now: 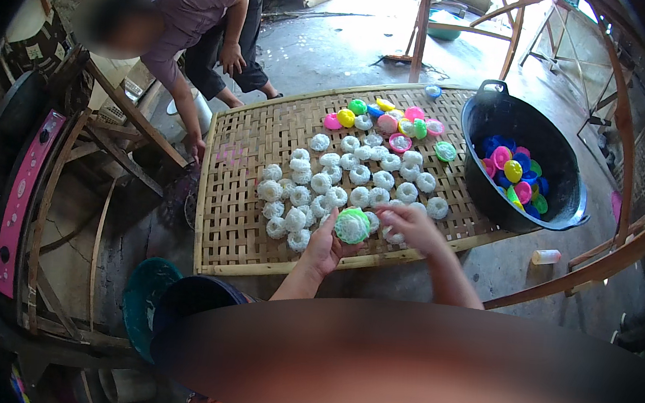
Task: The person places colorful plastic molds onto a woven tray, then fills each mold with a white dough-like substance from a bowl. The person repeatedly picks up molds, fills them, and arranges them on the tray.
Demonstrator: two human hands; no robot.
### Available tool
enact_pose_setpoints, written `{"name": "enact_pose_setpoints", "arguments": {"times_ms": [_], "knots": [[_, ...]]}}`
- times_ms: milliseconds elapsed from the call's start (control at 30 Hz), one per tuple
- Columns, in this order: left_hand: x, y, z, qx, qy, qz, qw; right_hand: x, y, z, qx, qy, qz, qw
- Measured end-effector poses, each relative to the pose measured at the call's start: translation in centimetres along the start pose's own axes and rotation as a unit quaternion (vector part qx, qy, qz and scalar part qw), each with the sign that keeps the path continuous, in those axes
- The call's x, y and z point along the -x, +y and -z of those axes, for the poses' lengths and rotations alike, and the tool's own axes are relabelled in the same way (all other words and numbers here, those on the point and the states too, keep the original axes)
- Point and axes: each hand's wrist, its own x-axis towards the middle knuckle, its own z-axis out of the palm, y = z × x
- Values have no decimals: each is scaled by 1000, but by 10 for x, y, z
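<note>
My left hand holds a small green bowl with a white, stringy mass in it, near the front edge of the woven bamboo tray. Just to the right is my right hand, above the tray; motion smears its fingers, so I cannot tell whether they hold anything. Many white, ring-shaped noodle-like pieces lie over the middle of the tray. Beyond them several coloured plastic bowls form a loose cluster, and a green bowl with white in it sits to their right.
A black tub with coloured bowls stands at the right. Another person bends down by the tray's far left corner. Buckets stand at lower left. Wooden frames flank the tray; a small bottle lies on the floor.
</note>
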Motion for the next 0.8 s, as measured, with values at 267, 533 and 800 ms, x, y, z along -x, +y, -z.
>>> {"name": "enact_pose_setpoints", "arguments": {"times_ms": [267, 533, 800], "knots": [[11, 1, -17, -116, 6, 40, 992, -1, 23, -28, -394, -95, -99, 909], [40, 31, 11, -152, 51, -10, 987, -76, 24, 92, 108, 380, 155, 905], [124, 68, 72, -184, 179, -142, 956, -88, 29, 125, 545, 286, 81, 784]]}}
